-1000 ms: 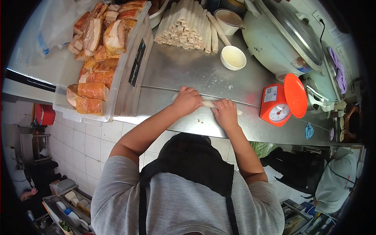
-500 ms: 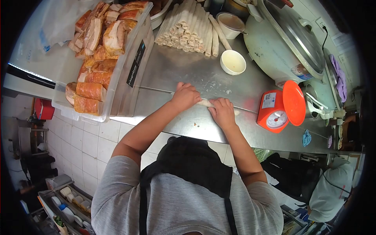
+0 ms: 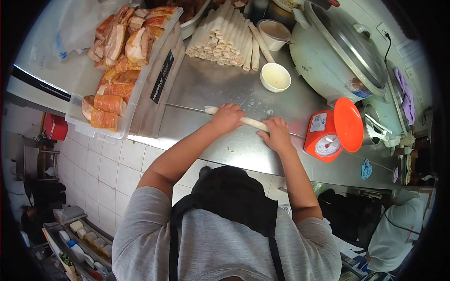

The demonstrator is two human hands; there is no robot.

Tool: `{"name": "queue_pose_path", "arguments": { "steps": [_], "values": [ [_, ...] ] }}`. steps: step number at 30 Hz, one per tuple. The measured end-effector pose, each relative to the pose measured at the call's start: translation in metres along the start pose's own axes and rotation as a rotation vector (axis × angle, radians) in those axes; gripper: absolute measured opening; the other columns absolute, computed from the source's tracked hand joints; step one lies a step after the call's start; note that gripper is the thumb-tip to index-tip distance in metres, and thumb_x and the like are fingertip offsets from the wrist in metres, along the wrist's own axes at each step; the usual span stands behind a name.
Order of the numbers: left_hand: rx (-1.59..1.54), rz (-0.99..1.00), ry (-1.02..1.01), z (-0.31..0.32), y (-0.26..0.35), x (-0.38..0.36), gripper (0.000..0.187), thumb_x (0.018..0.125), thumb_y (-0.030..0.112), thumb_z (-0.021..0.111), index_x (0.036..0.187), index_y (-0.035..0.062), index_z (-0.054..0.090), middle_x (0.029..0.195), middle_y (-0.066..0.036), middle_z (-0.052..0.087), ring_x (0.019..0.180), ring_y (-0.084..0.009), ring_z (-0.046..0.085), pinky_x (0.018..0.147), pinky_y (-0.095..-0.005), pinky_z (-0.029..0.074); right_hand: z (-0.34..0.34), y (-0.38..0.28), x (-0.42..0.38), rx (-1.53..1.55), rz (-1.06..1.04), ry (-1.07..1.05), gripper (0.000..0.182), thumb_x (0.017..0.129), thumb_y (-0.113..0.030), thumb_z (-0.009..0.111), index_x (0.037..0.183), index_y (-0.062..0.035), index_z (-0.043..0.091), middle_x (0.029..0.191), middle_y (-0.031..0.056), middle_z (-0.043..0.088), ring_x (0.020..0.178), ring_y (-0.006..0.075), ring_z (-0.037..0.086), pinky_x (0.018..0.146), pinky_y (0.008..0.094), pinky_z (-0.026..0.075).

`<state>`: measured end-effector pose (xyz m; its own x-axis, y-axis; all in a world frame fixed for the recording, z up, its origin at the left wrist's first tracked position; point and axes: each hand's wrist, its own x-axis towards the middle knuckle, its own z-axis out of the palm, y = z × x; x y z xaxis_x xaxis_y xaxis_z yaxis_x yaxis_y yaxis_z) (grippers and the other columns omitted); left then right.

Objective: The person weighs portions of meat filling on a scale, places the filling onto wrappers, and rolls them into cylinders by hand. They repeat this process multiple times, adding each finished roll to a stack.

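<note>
A thin, pale spring roll (image 3: 254, 123) lies on the steel table in front of me, under both of my hands. My left hand (image 3: 228, 118) has its fingers closed over the left part of the roll, and a loose wrapper end sticks out beyond it. Over the right end, my right hand (image 3: 278, 133) presses with fingers bent and held together. Behind them is a stack of similar spring rolls (image 3: 220, 40). A small white bowl (image 3: 275, 77) with pale contents stands near the stack, beyond my hands.
At left, a clear plastic bin (image 3: 136, 117) holds several chunks of browned pork (image 3: 112, 103). An orange kitchen scale (image 3: 323, 136) stands to the right, before a large lidded pot (image 3: 328, 61). A lidded tub (image 3: 274, 35) is behind the bowl. Another person (image 3: 396, 229) is at lower right.
My hands have spread apart along the spring roll, baring its middle. The wrapper end now shows left of my left hand. My right hand has shifted a little right.
</note>
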<state>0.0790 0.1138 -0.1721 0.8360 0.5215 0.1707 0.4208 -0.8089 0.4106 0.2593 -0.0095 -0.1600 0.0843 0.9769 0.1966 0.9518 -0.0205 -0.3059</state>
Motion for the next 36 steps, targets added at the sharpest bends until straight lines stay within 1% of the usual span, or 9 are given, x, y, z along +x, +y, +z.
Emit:
{"name": "queue_pose_path", "arguments": {
  "steps": [6, 9, 11, 15, 17, 22, 25, 29, 36],
  "values": [
    [-0.294, 0.029, -0.227, -0.033, -0.005, 0.011, 0.018, 0.076, 0.014, 0.06, 0.093, 0.0071, 0.057, 0.089, -0.007, 0.055, 0.082, -0.0227, 0.055, 0.073, -0.0347, 0.044, -0.061, 0.015, 0.03, 0.366, 0.191, -0.347, 0.03, 0.07, -0.02, 0.067, 0.096, -0.007, 0.059, 0.087, 0.01, 0.06, 0.078, 0.0263, 0.057, 0.073, 0.0351, 0.043],
    [-1.079, -0.158, -0.372, -0.038, -0.01, 0.006, 0.021, 0.081, 0.011, 0.057, 0.099, 0.0043, 0.049, 0.087, -0.004, 0.053, 0.08, -0.0143, 0.054, 0.066, -0.0283, 0.046, -0.106, -0.008, 0.046, 0.651, 0.166, -0.127, 0.025, 0.074, -0.01, 0.063, 0.096, -0.0018, 0.056, 0.081, 0.0071, 0.06, 0.07, 0.0127, 0.057, 0.063, 0.0254, 0.045],
    [-1.214, -0.083, -0.314, -0.063, 0.02, 0.005, 0.023, 0.082, 0.01, 0.055, 0.102, 0.0039, 0.045, 0.086, -0.002, 0.051, 0.076, -0.0105, 0.052, 0.063, -0.0251, 0.046, -0.122, -0.028, 0.053, 0.873, 0.156, 0.0, 0.024, 0.075, -0.006, 0.063, 0.097, 0.001, 0.054, 0.081, 0.003, 0.058, 0.069, 0.005, 0.053, 0.059, 0.0204, 0.044],
    [-1.342, -0.082, -0.105, -0.104, 0.076, 0.013, 0.023, 0.083, 0.011, 0.054, 0.103, 0.0045, 0.043, 0.08, 0.0, 0.05, 0.062, -0.0075, 0.051, 0.057, -0.0227, 0.044, -0.133, -0.082, 0.057, 1.229, 0.01, 0.264, 0.019, 0.075, -0.002, 0.063, 0.092, 0.001, 0.056, 0.078, 0.0041, 0.059, 0.067, 0.0069, 0.055, 0.06, 0.0227, 0.045],
    [-1.427, -0.027, 0.019, -0.111, 0.086, 0.017, 0.021, 0.084, 0.013, 0.054, 0.102, 0.0049, 0.045, 0.078, 0.0, 0.05, 0.06, -0.0067, 0.05, 0.053, -0.0215, 0.043, -0.135, -0.096, 0.05, 0.909, 0.004, 0.363, 0.013, 0.075, -0.002, 0.062, 0.087, 0.0012, 0.057, 0.077, 0.0049, 0.059, 0.068, 0.0082, 0.056, 0.061, 0.0231, 0.045],
    [-1.309, 0.04, -0.094, -0.128, 0.086, 0.009, 0.016, 0.083, 0.017, 0.057, 0.092, 0.0046, 0.051, 0.07, 0.001, 0.051, 0.055, -0.0064, 0.049, 0.051, -0.0209, 0.042, -0.154, -0.101, 0.04, 0.469, -0.347, 0.401, 0.006, 0.078, -0.001, 0.059, 0.083, 0.0004, 0.058, 0.076, 0.006, 0.058, 0.069, 0.0101, 0.057, 0.062, 0.0233, 0.045],
    [-1.182, 0.093, -0.295, -0.14, 0.083, 0.005, 0.016, 0.081, 0.018, 0.06, 0.086, 0.0045, 0.053, 0.067, 0.001, 0.051, 0.054, -0.0062, 0.049, 0.05, -0.021, 0.042, -0.161, -0.101, 0.038, 0.966, -0.071, 0.04, 0.007, 0.078, 0.0, 0.057, 0.084, 0.0001, 0.057, 0.074, 0.0053, 0.057, 0.067, 0.0117, 0.057, 0.06, 0.0236, 0.045],
    [-1.001, 0.137, -0.428, -0.15, 0.082, 0.003, 0.015, 0.08, 0.018, 0.061, 0.082, 0.0046, 0.054, 0.068, 0.001, 0.054, 0.056, -0.0057, 0.05, 0.051, -0.0209, 0.042, -0.177, -0.101, 0.041, 0.903, -0.19, -0.148, 0.008, 0.076, -0.001, 0.059, 0.084, -0.0005, 0.056, 0.075, 0.0048, 0.054, 0.067, 0.0129, 0.056, 0.059, 0.0248, 0.045],
    [-0.609, 0.087, 0.259, -0.144, 0.098, -0.007, 0.015, 0.075, 0.012, 0.06, 0.086, 0.0031, 0.055, 0.073, -0.006, 0.057, 0.064, -0.0178, 0.055, 0.057, -0.0291, 0.045, -0.155, -0.115, 0.024, 0.49, -0.338, 0.387, 0.011, 0.074, -0.002, 0.061, 0.084, -0.0007, 0.057, 0.078, 0.0084, 0.056, 0.067, 0.0182, 0.056, 0.058, 0.0279, 0.045]
  ]
}}
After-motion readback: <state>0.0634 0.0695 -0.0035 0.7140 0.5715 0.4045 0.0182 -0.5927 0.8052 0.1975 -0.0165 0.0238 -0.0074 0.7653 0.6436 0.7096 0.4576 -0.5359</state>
